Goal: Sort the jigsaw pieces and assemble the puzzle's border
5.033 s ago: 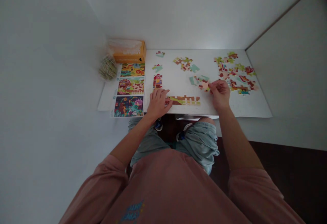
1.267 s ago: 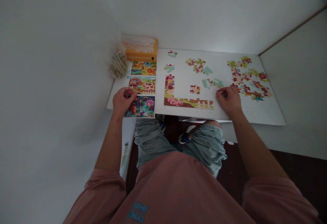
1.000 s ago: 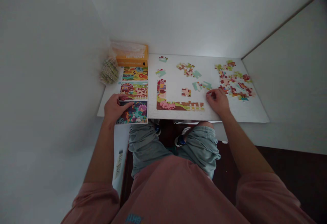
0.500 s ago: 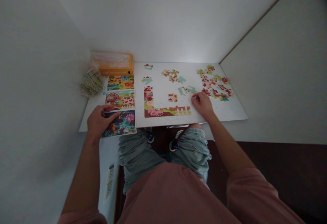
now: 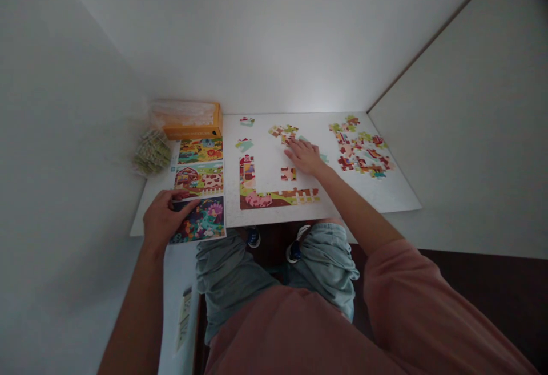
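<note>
My left hand (image 5: 161, 220) rests at the left edge of a picture sheet (image 5: 200, 220), its thumb lying on the dark lowest picture and its fingers partly hidden; it appears to hold the sheet. With fingers stretched out, my right hand (image 5: 305, 157) reaches over a small cluster of jigsaw pieces (image 5: 279, 130), fingertips at its lower edge. That hand partly covers pale green pieces (image 5: 324, 158). Just below it lies a single pink and brown piece (image 5: 288, 174). An L-shaped joined section (image 5: 259, 199) shows a pig, a fence and part of a barn.
Many loose pieces (image 5: 362, 152) are heaped at the table's right. Two small pieces, one above the other (image 5: 247, 121), lie at back left. An orange box (image 5: 192, 129) and a clear bag of pieces (image 5: 153, 151) stand at left. Walls enclose the white table (image 5: 368, 198).
My right hand has moved left and away from me, from beside the pale green pieces to the cluster, its fingers now extended. My left hand stays on the sheet. The view has tilted slightly.
</note>
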`<state>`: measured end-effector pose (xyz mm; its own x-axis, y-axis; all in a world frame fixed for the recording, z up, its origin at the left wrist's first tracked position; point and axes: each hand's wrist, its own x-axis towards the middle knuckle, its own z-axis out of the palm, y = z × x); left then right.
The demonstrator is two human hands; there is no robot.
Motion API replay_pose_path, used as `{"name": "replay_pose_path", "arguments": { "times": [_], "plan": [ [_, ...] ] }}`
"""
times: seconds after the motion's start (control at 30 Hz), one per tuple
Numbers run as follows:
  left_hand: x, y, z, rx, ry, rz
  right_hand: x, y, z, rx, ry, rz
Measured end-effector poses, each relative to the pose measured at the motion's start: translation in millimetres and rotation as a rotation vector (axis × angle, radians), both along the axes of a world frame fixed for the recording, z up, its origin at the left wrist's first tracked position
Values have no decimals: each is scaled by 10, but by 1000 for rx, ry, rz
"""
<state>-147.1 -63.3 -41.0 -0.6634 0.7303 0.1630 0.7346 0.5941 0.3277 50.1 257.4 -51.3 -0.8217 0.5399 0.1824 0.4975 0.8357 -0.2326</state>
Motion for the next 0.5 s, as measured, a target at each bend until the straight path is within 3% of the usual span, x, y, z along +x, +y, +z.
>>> {"name": "replay_pose_path", "arguments": {
  "times": [0.17, 0.37, 0.5],
  "plan": [
    [-18, 19, 6, -8, -1, 14, -122, -110, -2, 81, 7, 52],
    [-18, 35, 28, -7, -10, 12, -663, 219, -36, 48, 8, -222],
    [-29, 31, 34, -3, -35, 14, -949, 373, -71, -17, -28, -246]
  ]
}}
